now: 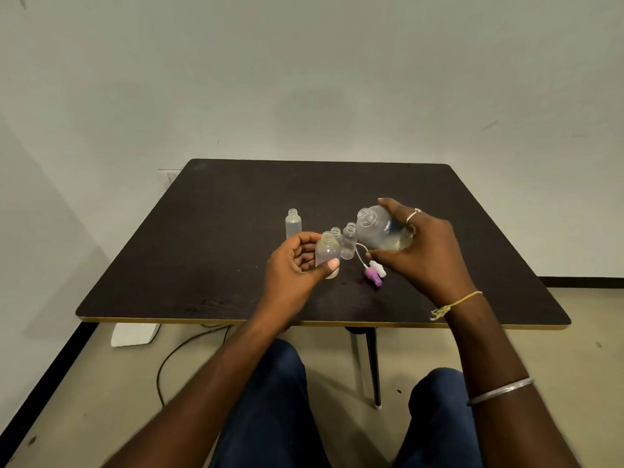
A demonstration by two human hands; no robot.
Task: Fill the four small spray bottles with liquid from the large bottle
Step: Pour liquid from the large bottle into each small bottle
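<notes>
Two bare hands work over a dark table that stands against a pale wall, seen from above by the seated person. The right hand is wrapped around the large bottle, which is tipped to the left with its open mouth pointing toward the left hand; a little liquid pools at its low side. The left hand pinches a small bottle between thumb and fingers, upright, uncapped, with what looks like a bit of liquid at its base. The two mouths are near each other but apart, and no stream shows between them. Three more small bottles stand open on the table: a tall one at the back left, one mostly hidden behind the held bottle, and one between the hands. Loose spray caps, purple and white, lie just beside the right hand.

This looks like the pouring step for one small bottle. The next move likely calls for bringing the large mouth right over the small neck and tilting slowly, since the neck is narrow and spills are easy.
</notes>
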